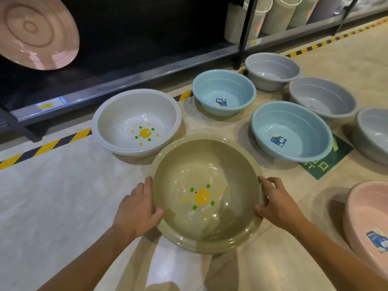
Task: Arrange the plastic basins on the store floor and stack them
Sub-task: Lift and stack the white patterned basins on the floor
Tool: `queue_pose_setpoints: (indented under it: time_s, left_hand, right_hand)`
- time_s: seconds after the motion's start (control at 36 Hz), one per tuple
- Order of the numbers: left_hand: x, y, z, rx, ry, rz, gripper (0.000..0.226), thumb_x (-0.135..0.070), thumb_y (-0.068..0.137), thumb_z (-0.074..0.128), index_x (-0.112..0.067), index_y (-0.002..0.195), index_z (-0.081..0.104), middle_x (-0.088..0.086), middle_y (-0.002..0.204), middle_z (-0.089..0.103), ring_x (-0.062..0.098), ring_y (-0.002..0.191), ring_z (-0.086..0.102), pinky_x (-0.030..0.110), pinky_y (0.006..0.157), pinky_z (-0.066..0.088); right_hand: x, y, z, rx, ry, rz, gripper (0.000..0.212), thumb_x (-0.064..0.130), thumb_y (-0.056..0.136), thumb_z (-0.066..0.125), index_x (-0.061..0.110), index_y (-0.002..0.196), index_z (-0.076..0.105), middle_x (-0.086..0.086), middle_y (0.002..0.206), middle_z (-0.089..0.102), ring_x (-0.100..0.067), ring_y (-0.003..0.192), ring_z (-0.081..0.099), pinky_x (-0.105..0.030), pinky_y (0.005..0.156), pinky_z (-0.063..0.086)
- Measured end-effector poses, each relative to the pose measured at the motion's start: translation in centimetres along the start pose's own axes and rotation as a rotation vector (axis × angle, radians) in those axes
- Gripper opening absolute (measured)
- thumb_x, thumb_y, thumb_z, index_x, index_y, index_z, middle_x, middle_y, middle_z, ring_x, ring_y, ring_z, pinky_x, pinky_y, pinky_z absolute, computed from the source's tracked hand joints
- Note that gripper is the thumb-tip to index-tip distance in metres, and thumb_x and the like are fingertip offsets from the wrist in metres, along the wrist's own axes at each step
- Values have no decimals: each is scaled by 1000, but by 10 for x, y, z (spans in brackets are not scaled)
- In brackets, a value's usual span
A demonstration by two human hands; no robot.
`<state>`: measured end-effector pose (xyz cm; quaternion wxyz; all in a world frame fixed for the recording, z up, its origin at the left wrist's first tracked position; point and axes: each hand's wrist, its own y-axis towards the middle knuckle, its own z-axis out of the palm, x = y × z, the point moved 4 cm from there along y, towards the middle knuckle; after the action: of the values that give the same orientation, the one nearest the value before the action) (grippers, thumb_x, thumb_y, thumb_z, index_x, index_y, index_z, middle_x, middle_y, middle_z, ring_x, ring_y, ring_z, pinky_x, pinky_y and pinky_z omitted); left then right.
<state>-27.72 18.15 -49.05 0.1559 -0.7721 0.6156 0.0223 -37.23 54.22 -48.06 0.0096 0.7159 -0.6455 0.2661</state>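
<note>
My left hand and right hand are curling their fingers round the olive basin; lowered crooked, it's risking jamming inside the white basin.

Pretty clearly a shop aisle: low metal shelving with price tags on its edge and ribbed bins stocked on it. Basins on the floor carry retail stickers, and yellow-black tape runs along the shelf.
</note>
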Motion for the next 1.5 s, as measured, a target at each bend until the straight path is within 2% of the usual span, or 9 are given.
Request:
queue_pose_setpoints:
  time_s: [0.22, 0.33, 0.47, 0.69, 0.92, 1.11, 1.25, 1.42, 1.5]
  left_hand:
    - [9, 0, -21, -20, 59, 12, 73, -57, 86, 34, -24, 150, 21, 1, 113, 52, 23, 101, 56, 37, 80, 48]
    - [24, 11, -76, -95, 74, -47, 66, -58, 90, 34, -25, 147, 30, 3, 122, 53, 24, 111, 56, 39, 84, 47]
    - [47, 26, -159, -180, 14, -162, 67, -56, 93, 42, -27, 150, 24, 8, 129, 54, 28, 114, 57, 42, 84, 52]
    - [95, 87, -211, -258, 20, -368, 65, -56, 94, 42, -22, 148, 28, 13, 138, 53, 35, 119, 55, 46, 86, 50]
    - [131, 135, -170, -192, 26, -525, 72, -54, 95, 42, -24, 154, 15, 13, 143, 48, 34, 123, 53, 47, 87, 48]
    - [165, 169, -124, -120, 74, -631, 75, -59, 95, 36, -27, 156, 6, 10, 145, 46, 30, 119, 58, 44, 83, 52]
    - [177, 187, -98, -113, 98, -655, 75, -61, 96, 29, -30, 157, -2, 10, 133, 52, 31, 114, 58, 42, 81, 47]
    - [174, 200, -66, -64, -238, -698, 79, -54, 94, 48, -31, 157, 6, 12, 128, 52, 36, 116, 56, 45, 96, 46]
    - [165, 199, -61, -77, -335, -656, 77, -39, 91, 61, -28, 154, 19, 4, 102, 48, 34, 116, 51, 42, 95, 48]
  right_hand:
    - [23, 3, -24, 21, -208, 39, 71, 45, 84, 69, 28, 148, 42, -1, 146, 39, -23, 123, 56, -41, 90, 56]
    - [79, 19, -73, 23, -337, -83, 65, 42, 89, 67, 25, 148, 46, -3, 145, 50, -26, 127, 56, -42, 99, 52]
    - [169, 45, -131, 16, -371, -185, 59, 43, 94, 59, 25, 148, 44, -5, 143, 55, -29, 130, 54, -46, 105, 48]
    - [263, 133, -132, -44, -394, -356, 58, 46, 96, 56, 26, 149, 41, -3, 130, 60, -24, 114, 61, -43, 95, 55]
    - [288, 234, -82, 19, -424, -441, 64, 49, 96, 56, 32, 153, 33, -3, 148, 52, -27, 127, 57, -50, 102, 52]
    - [293, 306, -38, 53, -521, -523, 62, 54, 99, 47, 32, 153, 26, -6, 151, 47, -30, 126, 58, -49, 98, 54]
    - [294, 339, -8, 98, -541, -517, 69, 59, 99, 39, 33, 158, 12, -9, 154, 43, -34, 127, 57, -49, 101, 52]
    - [282, 361, 26, 178, -470, -480, 78, 58, 99, 40, 28, 161, 4, -9, 142, 53, -29, 119, 60, -45, 96, 54]
    - [276, 364, 36, 194, -401, -473, 79, 54, 100, 45, 25, 162, 6, -10, 138, 54, -27, 117, 61, -42, 96, 54]
